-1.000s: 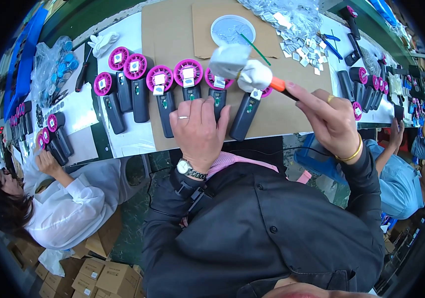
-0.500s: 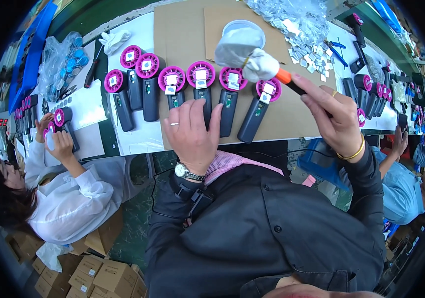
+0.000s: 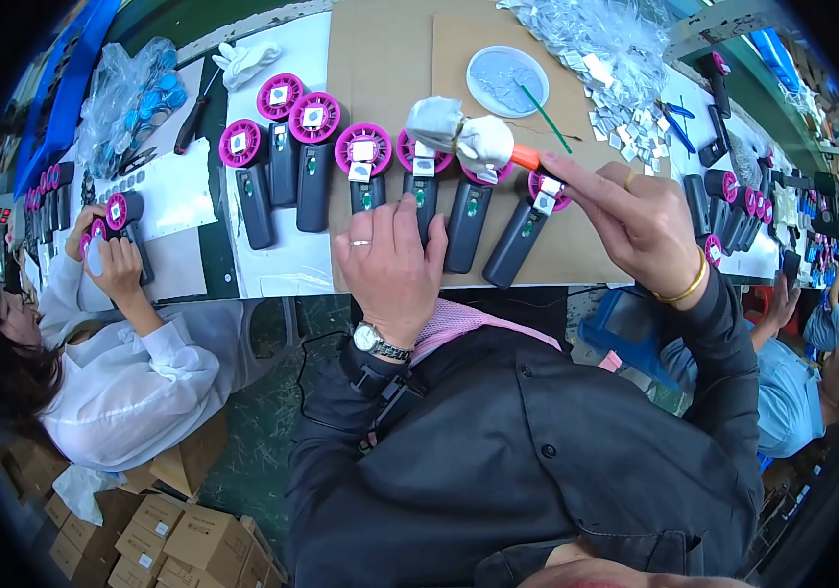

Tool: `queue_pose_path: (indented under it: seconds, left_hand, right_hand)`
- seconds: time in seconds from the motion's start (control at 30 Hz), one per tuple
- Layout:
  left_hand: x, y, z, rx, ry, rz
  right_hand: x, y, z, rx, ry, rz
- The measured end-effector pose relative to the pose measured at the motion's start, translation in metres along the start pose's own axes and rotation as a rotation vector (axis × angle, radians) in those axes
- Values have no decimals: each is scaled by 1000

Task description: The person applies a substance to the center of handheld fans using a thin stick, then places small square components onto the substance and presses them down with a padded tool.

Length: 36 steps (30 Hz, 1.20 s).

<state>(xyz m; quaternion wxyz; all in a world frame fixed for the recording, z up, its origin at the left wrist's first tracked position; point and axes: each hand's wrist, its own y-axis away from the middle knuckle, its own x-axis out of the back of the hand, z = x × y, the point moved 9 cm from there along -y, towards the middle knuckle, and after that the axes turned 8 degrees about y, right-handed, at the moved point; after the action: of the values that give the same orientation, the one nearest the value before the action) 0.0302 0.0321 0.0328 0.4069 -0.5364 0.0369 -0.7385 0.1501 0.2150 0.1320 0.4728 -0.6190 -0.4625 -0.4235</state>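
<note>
Several handheld fans with round magenta heads and dark grey handles lie in a row on cardboard [image 3: 380, 59], small white squares on their heads. My left hand [image 3: 389, 253] lies palm down over the lower handles of the leftmost fan in that row [image 3: 361, 149] and the fan beside it [image 3: 421, 192]. Its fingers are stretched out, thumb apart. My right hand [image 3: 640, 220] grips the handle of a hammer-shaped tool [image 3: 483, 142], orange and black, its head wrapped in white cloth. The wrapped head hangs over the fan heads, partly hiding a third fan [image 3: 466, 220]; whether it touches is unclear. Another fan [image 3: 515, 240] lies rightmost.
Three more fans [image 3: 314, 118] lie at the left. Behind the row are a round dish [image 3: 506, 78] with a green stick [image 3: 545, 116], loose square pieces [image 3: 625, 122], a plastic bag [image 3: 586, 34] and blue-handled pliers [image 3: 679, 122]. Co-workers [image 3: 135, 387] sit on both sides.
The cloth-wrapped tool has moved left and lower across the row, uncovering the dish and green stick. The whole view has shifted slightly; my left hand stays on the same fans.
</note>
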Motion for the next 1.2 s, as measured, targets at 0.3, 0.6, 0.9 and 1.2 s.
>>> queue_pose_path:
  seconds: [0.3, 0.6, 0.9, 1.2]
  left_hand:
    - [-2, 0, 1, -3, 1, -8]
    - [0, -3, 1, -11, 13, 14]
    - [-2, -3, 2, -19, -1, 0]
    - [11, -7, -8, 28, 109, -12]
  right_hand:
    - [-5, 3, 3, 7, 40, -87]
    - [25, 9, 7, -54, -210, 187]
    - [-8, 9, 3, -66, 42, -137]
    - [45, 72, 49, -315, -218, 372]
